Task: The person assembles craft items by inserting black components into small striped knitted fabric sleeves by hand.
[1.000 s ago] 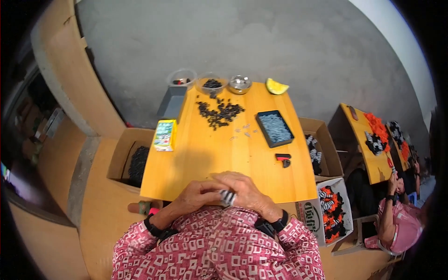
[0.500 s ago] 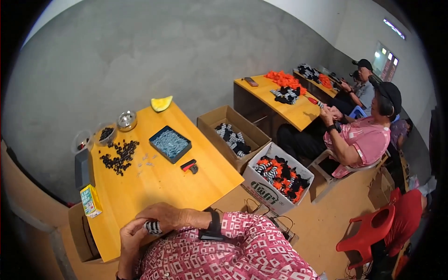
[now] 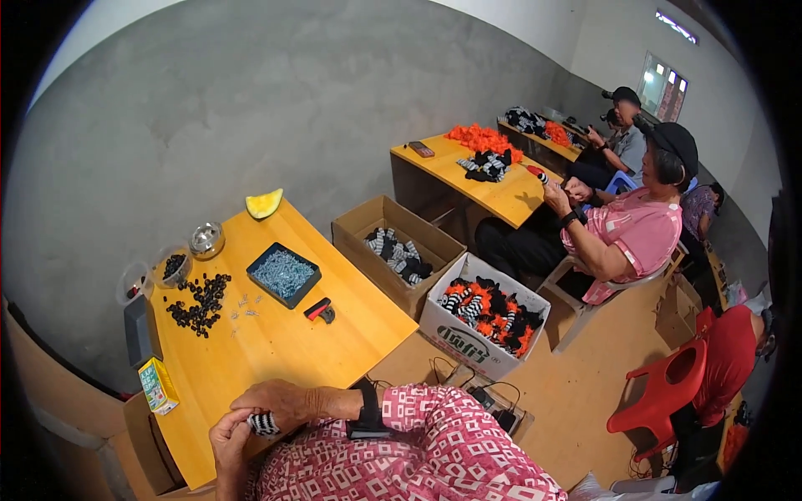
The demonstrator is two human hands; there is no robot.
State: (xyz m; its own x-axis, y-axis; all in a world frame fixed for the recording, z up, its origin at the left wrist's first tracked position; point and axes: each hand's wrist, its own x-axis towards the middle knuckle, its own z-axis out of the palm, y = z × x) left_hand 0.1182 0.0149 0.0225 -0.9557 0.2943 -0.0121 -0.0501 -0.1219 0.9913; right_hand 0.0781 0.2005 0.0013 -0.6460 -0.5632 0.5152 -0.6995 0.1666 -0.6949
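Note:
At the table's near edge, my left hand [image 3: 227, 436] and my right hand [image 3: 282, 402] are closed together around a small black-and-white striped knitted piece [image 3: 264, 424]. Most of the piece is hidden by the fingers. Beyond them on the yellow wooden table [image 3: 276, 342] lie a red-and-black hand tool [image 3: 320, 311] and a dark tray [image 3: 315, 276] of small bluish-grey metal parts [image 3: 284, 274]. Many small black pieces [image 3: 200, 305] are scattered to the left of the tray, with a few loose metal parts [image 3: 244, 306] between.
Along the table's left side stand a yellow carton [image 3: 158, 386], a grey tray [image 3: 143, 332] and clear bowls [image 3: 206, 240]. A melon slice [image 3: 265, 204] sits at the far corner. Cardboard [image 3: 351, 238] and white [image 3: 479, 356] boxes of knitted pieces stand right; a co-worker [image 3: 631, 230] sits beyond.
The view has turned slightly, so the surroundings sit further left and the floor at right shows more. Both hands keep their grip on the striped piece, with the fingers a little shifted.

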